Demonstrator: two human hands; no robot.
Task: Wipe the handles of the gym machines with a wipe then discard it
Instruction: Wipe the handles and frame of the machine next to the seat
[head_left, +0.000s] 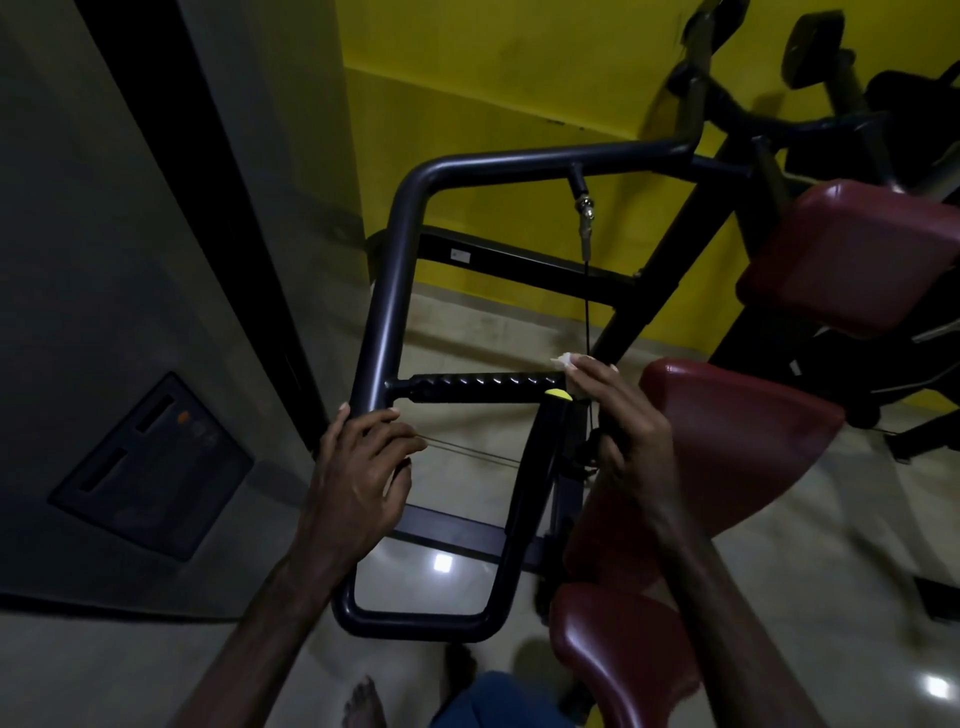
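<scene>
Yellow wall and pale glossy floor lie behind the dark machine frame (387, 291) we lean over. Our left hand (358, 467) curls loosely around the frame's upright, steadying it. Its ribbed handle (478, 387) runs crosswise, left to right, toward our right hand (621, 415), whose fingers pinch the white wipe (563, 361) at the handle's right end, so we would likely wipe leftward along its length.

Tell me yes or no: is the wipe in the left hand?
No: the white wipe is pinched in the right hand at the end of the ribbed handle, while the left hand holds the frame tube.
</scene>
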